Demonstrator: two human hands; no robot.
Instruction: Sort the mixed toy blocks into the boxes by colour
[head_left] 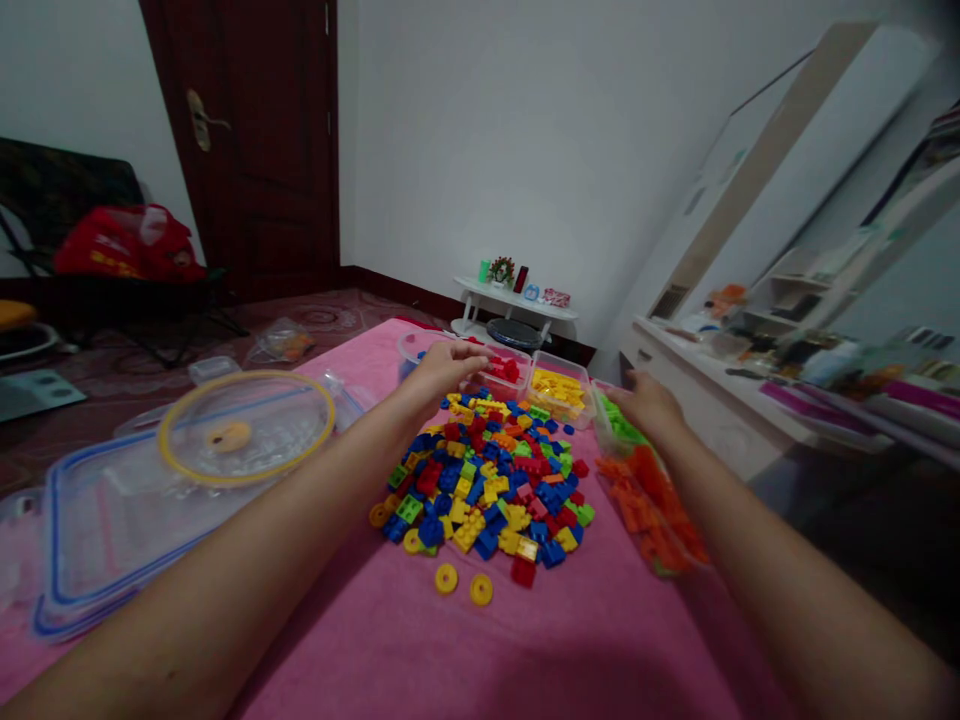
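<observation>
My left hand (448, 366) reaches over the far left side of a heap of mixed toy building bricks (491, 487). Its fingers stretch toward a clear box of red bricks (507, 369), and nothing shows clearly in them. At the right, my right hand (654, 405) is over the clear box of green bricks (621, 424), thumb apart from its partly hidden fingers. Between the hands stands a box of yellow bricks (556, 389). Orange bricks (637, 490) fill a container beside my right forearm. Two yellow wheels (463, 584) lie in front of the heap.
A pink cloth (420, 650) covers the table. Clear lids with blue edges (157, 520) and a round yellow-rimmed lid (174, 455) lie at the left. Behind my left hand is a round tub (406, 347). A cluttered dresser (697, 375) stands at the right, a low white shelf (480, 288) beyond.
</observation>
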